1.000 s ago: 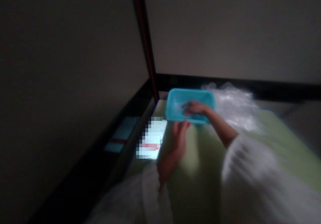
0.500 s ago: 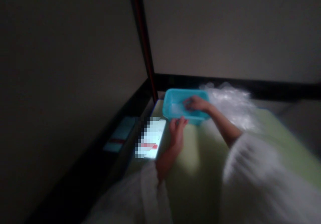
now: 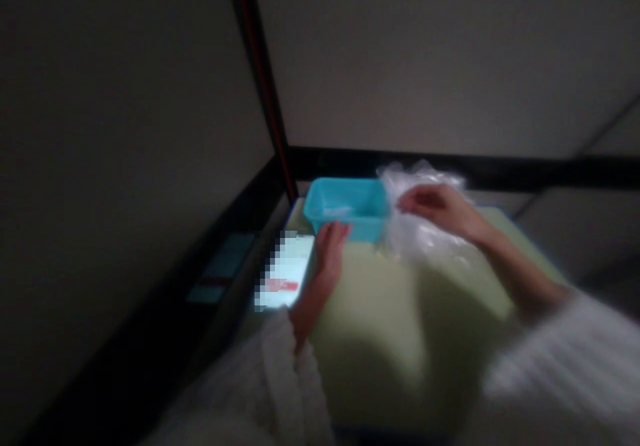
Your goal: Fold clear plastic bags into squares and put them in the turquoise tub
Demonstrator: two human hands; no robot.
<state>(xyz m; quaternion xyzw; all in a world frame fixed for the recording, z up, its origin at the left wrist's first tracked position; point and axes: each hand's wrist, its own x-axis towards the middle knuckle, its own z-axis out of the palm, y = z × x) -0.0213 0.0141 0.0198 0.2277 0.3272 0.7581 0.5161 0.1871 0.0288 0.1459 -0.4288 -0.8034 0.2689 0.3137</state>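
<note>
A turquoise plastic basket point(image 3: 373, 228) stands at the far left of the yellow-green tabletop, with a pale patch on its inside floor. My left hand point(image 3: 330, 249) is at the basket's near left wall, fingers stretched up against it just below the rim. To the right of the basket lies a crumpled clear plastic bag point(image 3: 415, 243). Over that bag hovers my right hand point(image 3: 443, 207), its fingers drawn together and pointing left towards the basket. Blur hides whether anything small is between those fingertips.
A lit phone-like screen point(image 3: 287, 273) lies at the table's left edge, beside my left wrist, partly pixelated. Its reflection shows on the dark glossy panel point(image 3: 220, 269) to the left. Walls meet behind the yellow-green table point(image 3: 370, 299) at a dark post point(image 3: 260, 66).
My right hand has come out of the basket and moved right, over the plastic bag. My left hand stays at the basket's near side. The whole view has shifted slightly.
</note>
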